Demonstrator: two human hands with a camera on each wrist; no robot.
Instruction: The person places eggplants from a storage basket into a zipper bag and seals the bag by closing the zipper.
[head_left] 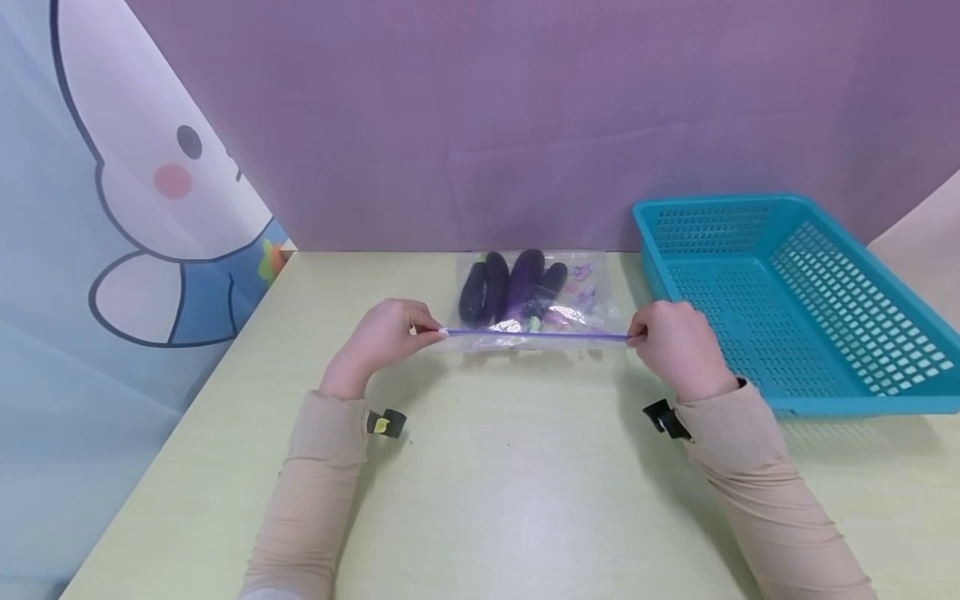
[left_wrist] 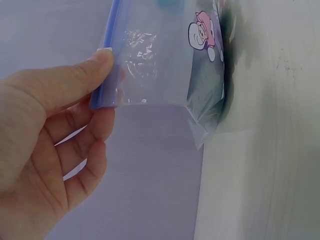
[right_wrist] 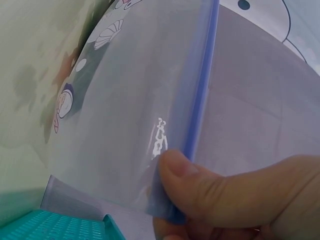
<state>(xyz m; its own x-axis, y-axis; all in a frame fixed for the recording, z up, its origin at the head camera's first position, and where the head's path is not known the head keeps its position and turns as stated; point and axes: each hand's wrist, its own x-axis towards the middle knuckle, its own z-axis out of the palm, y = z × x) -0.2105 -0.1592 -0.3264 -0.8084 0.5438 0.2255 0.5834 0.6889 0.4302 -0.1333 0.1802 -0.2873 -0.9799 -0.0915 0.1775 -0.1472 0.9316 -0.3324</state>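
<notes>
A clear zip bag [head_left: 592, 292] with a blue-purple seal strip and printed cartoon pictures lies toward the back of the table. Several dark purple eggplants [head_left: 525, 283] show inside it. My left hand [head_left: 386, 337] pinches the left end of the strip between thumb and fingers, and the left wrist view shows the bag edge [left_wrist: 150, 75] stretching away from them. At the opposite end, my right hand [head_left: 678, 342] pinches the strip's right corner. The strip runs straight and taut between both hands, raised a little off the table.
To the right stands a turquoise plastic basket [head_left: 750, 400] with perforated walls, close beside the right forearm. A purple cloth [head_left: 450, 125] hangs behind the pale table [head_left: 510, 500]. On the left is a light blue cartoon-printed cloth [head_left: 45, 333].
</notes>
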